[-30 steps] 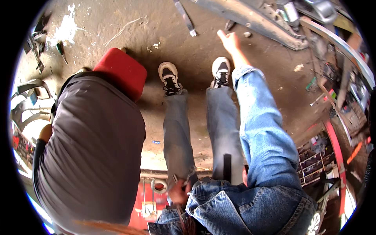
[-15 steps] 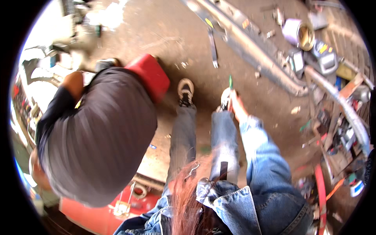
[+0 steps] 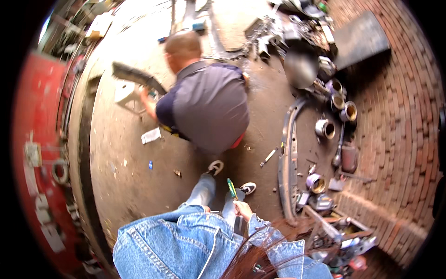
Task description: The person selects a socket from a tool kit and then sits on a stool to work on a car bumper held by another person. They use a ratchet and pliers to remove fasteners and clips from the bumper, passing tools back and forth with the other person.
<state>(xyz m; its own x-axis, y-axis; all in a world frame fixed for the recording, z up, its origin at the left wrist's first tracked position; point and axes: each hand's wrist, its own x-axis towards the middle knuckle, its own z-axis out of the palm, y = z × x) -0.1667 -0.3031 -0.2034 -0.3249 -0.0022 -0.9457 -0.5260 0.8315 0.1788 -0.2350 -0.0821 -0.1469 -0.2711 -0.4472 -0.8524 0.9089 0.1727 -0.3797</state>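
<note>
My right hand (image 3: pixel 242 210) is closed around a slim green tool with some yellow on it (image 3: pixel 232 188), its kind too small to make out. The tool points up and away from me, in front of my legs. At my jacket's left cuff, only a bit of my left hand (image 3: pixel 207 209) shows, its fingers hidden. Just ahead, a person in a grey and navy shirt (image 3: pixel 211 104) is bent low with their back to me. That person's left hand (image 3: pixel 149 103) is at a long dark part (image 3: pixel 138 76) over a white stool (image 3: pixel 124 93).
A long curved metal beam (image 3: pixel 287 162) lies on the floor to the right. Several open cans (image 3: pixel 325 129) and metal scraps stand along the brick wall (image 3: pixel 385 139). On the left is a red panel (image 3: pixel 39 93). A white packet (image 3: pixel 151 135) lies on the floor.
My view has turned, so the person once at my left is now ahead, and the dark part, stool and brick wall show. My right hand still grips the green tool.
</note>
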